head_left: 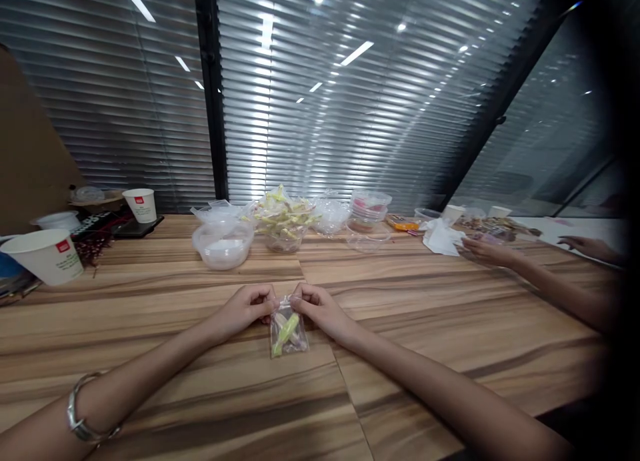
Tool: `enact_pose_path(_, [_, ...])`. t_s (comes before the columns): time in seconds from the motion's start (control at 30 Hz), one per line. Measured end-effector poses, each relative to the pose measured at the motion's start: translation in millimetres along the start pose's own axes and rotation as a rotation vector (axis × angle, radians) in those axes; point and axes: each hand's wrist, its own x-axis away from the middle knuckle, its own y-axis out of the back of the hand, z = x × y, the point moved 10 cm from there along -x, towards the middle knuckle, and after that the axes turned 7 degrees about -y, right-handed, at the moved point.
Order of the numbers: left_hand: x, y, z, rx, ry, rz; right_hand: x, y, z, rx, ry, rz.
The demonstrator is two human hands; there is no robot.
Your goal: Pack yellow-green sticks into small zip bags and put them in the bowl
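Note:
A small clear zip bag (289,334) with yellow-green and pale pieces inside hangs between my two hands, just above the wooden table (240,394). My left hand (251,304) pinches the bag's top left corner between thumb and fingers. At the top right corner, my right hand (317,307) pinches it the same way. The bag's upper edge looks pulled straight between the thumbs. Beyond the hands stands a clear bowl (284,239) heaped with similar yellow-green filled bags (281,211).
Clear plastic containers (223,244) stand left of the heaped bowl, stacked lidded tubs (369,214) right of it. Paper cups (47,255) and a dark phone-like slab (136,227) are at the left. Another person's hand (487,251) touches white tissue (443,237) at the right.

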Motion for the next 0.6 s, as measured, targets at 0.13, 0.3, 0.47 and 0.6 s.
enact_pose_path(0.13, [0, -4.3, -8, -0.195, -0.033, 0.048, 4, -15, 2, 0.174, 0.068, 0.132])
enact_pose_path(0.3, [1, -7.3, -13, -0.181, -0.042, 0.071, 3, -12, 1, 0.2, 0.089, 0.099])
enact_pose_path(0.47, [1, -4.7, -5, -0.072, -0.025, 0.015, 1, -9, -3, -0.012, 0.009, 0.092])
enact_pose_path(0.6, [-3, 17.0, -18, -0.095, -0.085, -0.164, -1, 4, -21, -0.407, -0.181, 0.032])
